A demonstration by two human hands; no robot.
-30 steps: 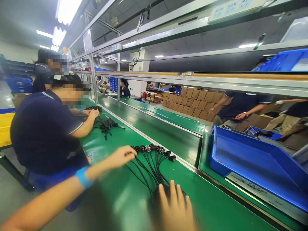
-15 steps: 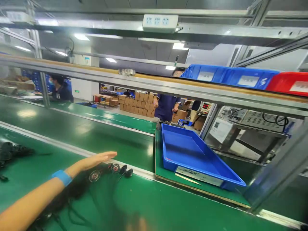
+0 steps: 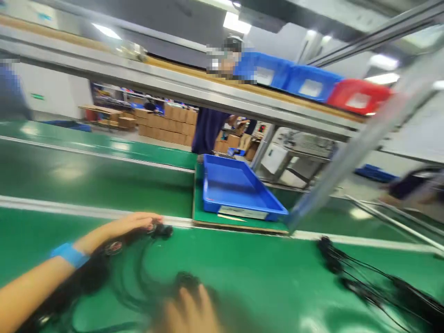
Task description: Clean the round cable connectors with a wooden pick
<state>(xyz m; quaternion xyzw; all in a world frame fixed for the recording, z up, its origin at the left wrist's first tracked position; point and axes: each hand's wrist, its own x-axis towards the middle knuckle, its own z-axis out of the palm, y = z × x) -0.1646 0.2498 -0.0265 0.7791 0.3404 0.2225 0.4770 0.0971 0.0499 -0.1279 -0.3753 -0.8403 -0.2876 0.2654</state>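
Observation:
My left hand (image 3: 133,223), with a blue band on its wrist, reaches in from the left. Its fingers are stretched out and rest against a row of small black round parts (image 3: 162,231) near the bench's metal strip. Another round part with a reddish centre (image 3: 114,248) and black cables (image 3: 126,286) lie below that forearm. My right hand (image 3: 194,312) is low in the middle, smeared by motion. Its fingertips are at a dark, blurred object (image 3: 186,280); whether they grip it cannot be made out.
A blue tray (image 3: 243,212) stands on a raised green board beyond the hands. Black cables with dark parts (image 3: 360,277) lie at the right. Blue bins (image 3: 310,85) and a red bin (image 3: 359,97) sit on the overhead shelf. A person (image 3: 210,129) stands behind the bench.
The view has swung right, bringing the cables at the right into sight. My left hand has lowered onto the round parts. More of my right hand shows at the bottom.

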